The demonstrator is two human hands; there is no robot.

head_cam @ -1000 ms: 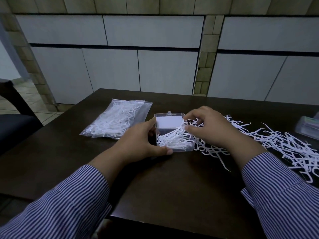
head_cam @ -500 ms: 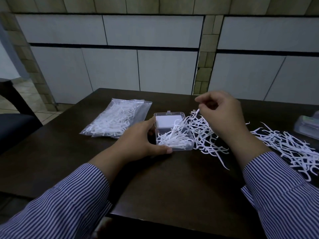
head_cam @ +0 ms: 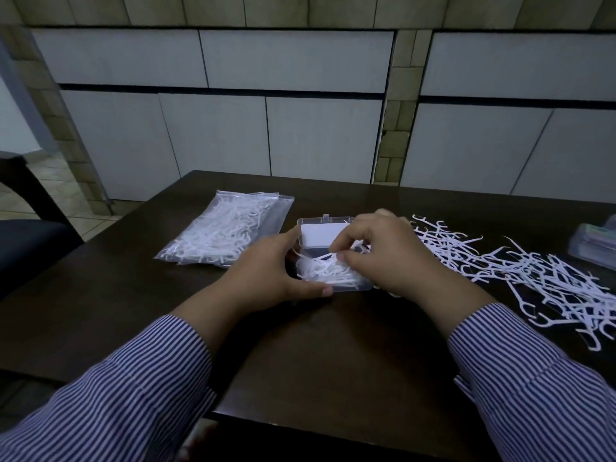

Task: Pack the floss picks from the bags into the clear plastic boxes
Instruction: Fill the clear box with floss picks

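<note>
The grip of the right hand is closed in a pinch on a few floss picks, held just over the open clear box near the middle of the counter. The box is steadied by the left hand, curled round its near left corner. Loose picks are spread toward the counter's right edge, nearer the right hand; a full bag lies left.

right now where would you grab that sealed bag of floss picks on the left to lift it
Pinch the flat strip along the far end of the bag, coming from above and behind it. That end looks thin and free of picks, while the middle bulges with loose ones. It lies flat on the table, clear of the left hand.
</note>
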